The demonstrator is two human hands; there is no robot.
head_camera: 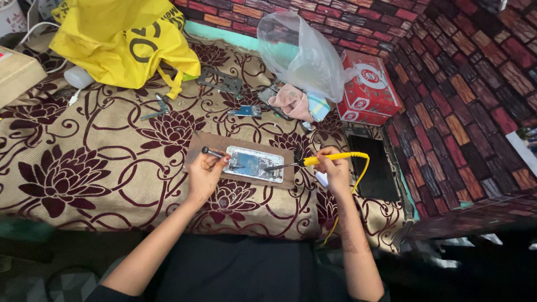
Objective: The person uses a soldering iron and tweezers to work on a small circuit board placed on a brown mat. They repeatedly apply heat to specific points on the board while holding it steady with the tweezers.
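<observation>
a wall of printed red and brown brick pattern [447, 84] wraps the back and right side, and in front of it i see a table draped in a beige cloth with dark maroon flower swirls [100, 162]. near the middle of the cloth lies a brown rectangular board [208, 141], and on it rests an opened phone with a pale metal frame and bluish innards [254, 164], lying flat, face up.

my left hand [204, 174] sits at the phone's left end, fingers closed around a slim dark tool with a round metal tip [213, 151]; its far end reaches onto the phone's left edge. my right hand [334, 168] is just off the board's right side, clamped on a yellow-handled soldering iron [330, 158] whose dark tip points left and meets the phone's right portion. its yellow cord [358, 179] loops down past my wrist.

just right of that hand lies a flat black rectangular slab [376, 168]. behind the board, well apart from my hands, are a crumpled yellow plastic bag [123, 39], a clear plastic bag [302, 53], a pink and pale blue cloth bundle [296, 103], a red cardboard box [366, 89], a small blue-grey phone part [245, 111] and grey metal tweezers [156, 109].
</observation>
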